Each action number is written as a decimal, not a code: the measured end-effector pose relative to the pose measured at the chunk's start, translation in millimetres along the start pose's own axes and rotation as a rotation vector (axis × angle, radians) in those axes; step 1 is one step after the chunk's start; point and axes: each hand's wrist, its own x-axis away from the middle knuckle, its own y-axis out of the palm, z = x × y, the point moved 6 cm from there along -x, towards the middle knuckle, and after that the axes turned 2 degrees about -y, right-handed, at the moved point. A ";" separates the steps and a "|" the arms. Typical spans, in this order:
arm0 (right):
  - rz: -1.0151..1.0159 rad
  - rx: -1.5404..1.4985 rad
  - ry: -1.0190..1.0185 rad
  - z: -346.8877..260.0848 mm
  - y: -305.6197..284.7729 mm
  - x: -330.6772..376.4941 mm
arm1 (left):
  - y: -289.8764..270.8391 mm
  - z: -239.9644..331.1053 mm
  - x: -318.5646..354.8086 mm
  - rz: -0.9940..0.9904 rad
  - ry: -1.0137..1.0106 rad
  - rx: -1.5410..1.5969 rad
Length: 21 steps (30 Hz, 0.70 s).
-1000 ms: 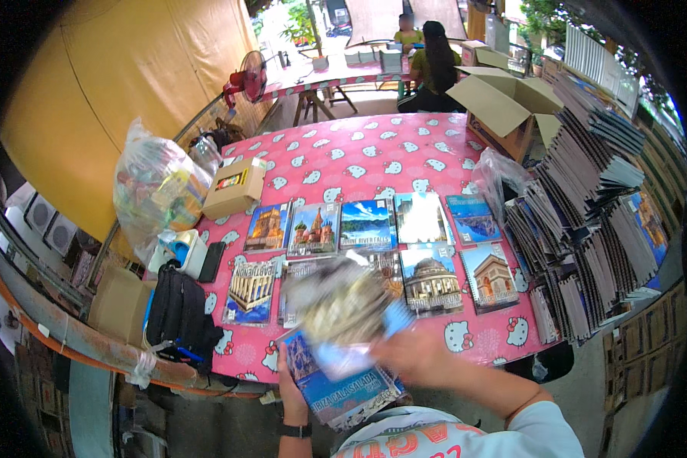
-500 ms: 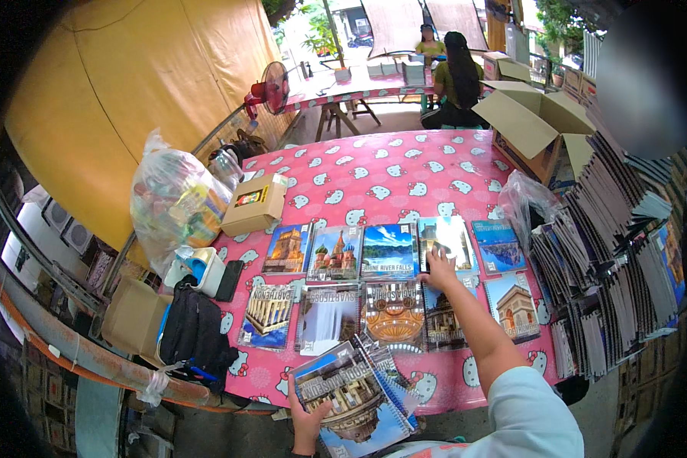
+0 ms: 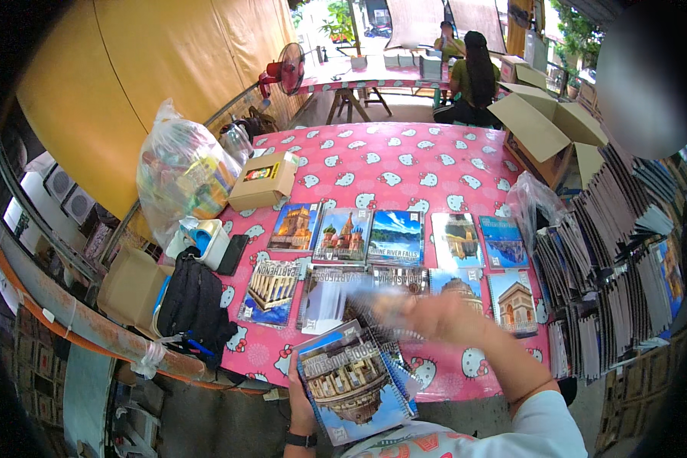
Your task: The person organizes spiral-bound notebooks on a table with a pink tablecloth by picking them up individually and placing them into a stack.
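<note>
My left hand (image 3: 301,404) grips a slanted stack of spiral notebooks (image 3: 355,389) at the table's near edge, its top cover showing a domed building. Over the nearer row, my right hand (image 3: 424,317) is smeared by motion. A thin blurred shape at its fingertips looks like a notebook seen edge-on. Two rows of picture-covered notebooks lie before me, among them a river-falls one (image 3: 396,237), a colourful-domed cathedral one (image 3: 343,235), a castle one (image 3: 458,240) and an arch one (image 3: 513,304). My right hand partly hides the middle of the nearer row.
Tall notebook stacks (image 3: 595,275) line the right side, near an open carton (image 3: 542,137). On the left are a closed box (image 3: 263,183), a stuffed plastic bag (image 3: 183,175), a phone (image 3: 233,254) and a black backpack (image 3: 195,305). Two people sit at a far table.
My right hand has left the castle notebook's place and swung back toward the stack. The castle cover is now uncovered. My left hand still holds the stack, and the view has shifted slightly.
</note>
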 end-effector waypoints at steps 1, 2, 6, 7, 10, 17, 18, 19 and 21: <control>-0.081 0.036 -0.126 -30.8 5.9 6.3 | 12.1 9.7 0.5 -0.037 -0.014 0.029; -0.100 -0.109 -0.035 -24.2 13.8 7.7 | 17.9 13.9 1.6 -0.071 -0.027 0.056; -0.084 -0.181 0.209 29.0 69.7 13.1 | -7.4 -0.3 -2.9 -0.020 -0.091 -0.386; -0.022 0.186 0.202 58.8 92.0 31.2 | 3.1 -0.2 -2.4 0.013 -0.175 -0.313; 0.095 0.553 0.109 68.2 140.9 71.0 | -2.3 8.6 -2.3 0.027 -0.001 -0.291; 0.007 0.230 -0.123 71.9 127.3 73.6 | -17.6 3.3 -0.9 0.059 -0.025 -0.237; -0.007 0.181 -0.117 73.1 120.5 68.0 | -17.3 5.1 -1.8 0.051 -0.016 -0.222; 0.077 0.248 -0.163 74.6 106.7 64.8 | -16.1 5.0 -3.1 0.044 -0.016 -0.228; 0.191 0.247 -0.054 89.2 70.7 63.3 | -15.4 2.7 -4.0 0.035 -0.031 -0.241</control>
